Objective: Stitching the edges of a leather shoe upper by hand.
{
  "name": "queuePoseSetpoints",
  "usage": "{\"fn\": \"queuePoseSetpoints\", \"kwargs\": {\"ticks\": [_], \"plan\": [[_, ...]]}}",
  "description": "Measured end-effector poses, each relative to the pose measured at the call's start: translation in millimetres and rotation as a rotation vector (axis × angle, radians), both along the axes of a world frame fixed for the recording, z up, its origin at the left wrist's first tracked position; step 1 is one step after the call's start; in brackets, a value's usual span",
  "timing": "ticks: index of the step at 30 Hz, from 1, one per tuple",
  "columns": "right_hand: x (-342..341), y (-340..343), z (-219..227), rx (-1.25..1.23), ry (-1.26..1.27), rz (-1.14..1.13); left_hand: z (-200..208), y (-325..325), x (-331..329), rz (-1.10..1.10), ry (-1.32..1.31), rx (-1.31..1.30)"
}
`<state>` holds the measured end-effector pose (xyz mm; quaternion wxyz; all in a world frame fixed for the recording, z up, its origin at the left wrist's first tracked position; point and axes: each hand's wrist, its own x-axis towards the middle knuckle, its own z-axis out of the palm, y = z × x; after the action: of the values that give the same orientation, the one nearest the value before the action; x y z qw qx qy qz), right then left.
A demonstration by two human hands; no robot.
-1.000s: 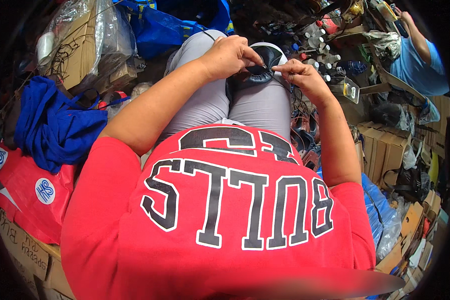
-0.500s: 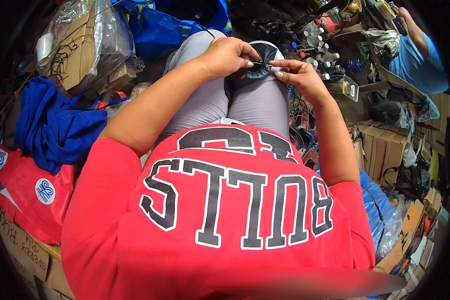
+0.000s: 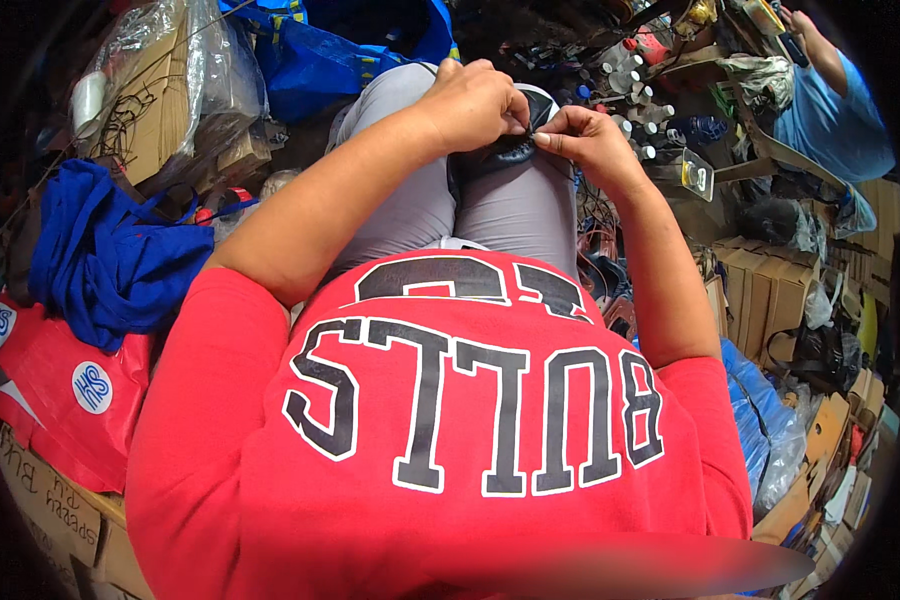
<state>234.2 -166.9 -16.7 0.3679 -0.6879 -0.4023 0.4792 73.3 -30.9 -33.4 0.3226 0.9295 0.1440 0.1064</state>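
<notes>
A black, shiny leather-like piece (image 3: 512,155) with a gathered edge rests on my right thigh, partly covered by my fingers. From the left, my left hand (image 3: 478,106) bends over it, thumb and fingertips closed at its upper part. My right hand (image 3: 588,146) comes in from the other side with thumb and forefinger pinched together at the same spot. The fingertips of both hands nearly meet over the piece. Whatever thin thing lies in the right pinch is too small to make out.
Blue cloth (image 3: 110,250) lies on a red bag (image 3: 65,365) at the left. Plastic-wrapped cardboard (image 3: 160,100) and a blue bag (image 3: 360,50) stand beyond. Several capped bottles (image 3: 638,100) and cardboard boxes (image 3: 765,290) crowd the right, where another person's blue sleeve (image 3: 835,125) shows.
My hands have drawn closer together over the black piece. The left has shifted right and turned, its back now hiding more of the piece; the thin strand between the fingers no longer shows.
</notes>
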Motion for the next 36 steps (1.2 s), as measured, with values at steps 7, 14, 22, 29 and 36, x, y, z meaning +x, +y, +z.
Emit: {"fn": "queuePoseSetpoints", "kwargs": {"ticks": [7,14,22,29,36], "plan": [[19.2,-17.3,-15.2,0.089,0.180,-0.059,9.2,3.5,-24.2,-0.011,-0.002,0.202],[19.5,-49.4,6.8,0.021,0.016,0.055,2.8,0.0,-7.2,-0.043,0.073,-0.220],[39.9,4.9,12.8,0.123,-0.862,0.034,0.4,-1.4,0.1,-0.169,0.048,-0.144],[-1.7,5.6,45.6,0.193,-1.214,0.565,-3.7,5.5,-4.1,-0.139,0.029,-0.206],[-11.5,13.2,36.9,0.172,-1.175,0.658,5.5,11.0,-22.5,-0.235,-0.054,0.002]]}}
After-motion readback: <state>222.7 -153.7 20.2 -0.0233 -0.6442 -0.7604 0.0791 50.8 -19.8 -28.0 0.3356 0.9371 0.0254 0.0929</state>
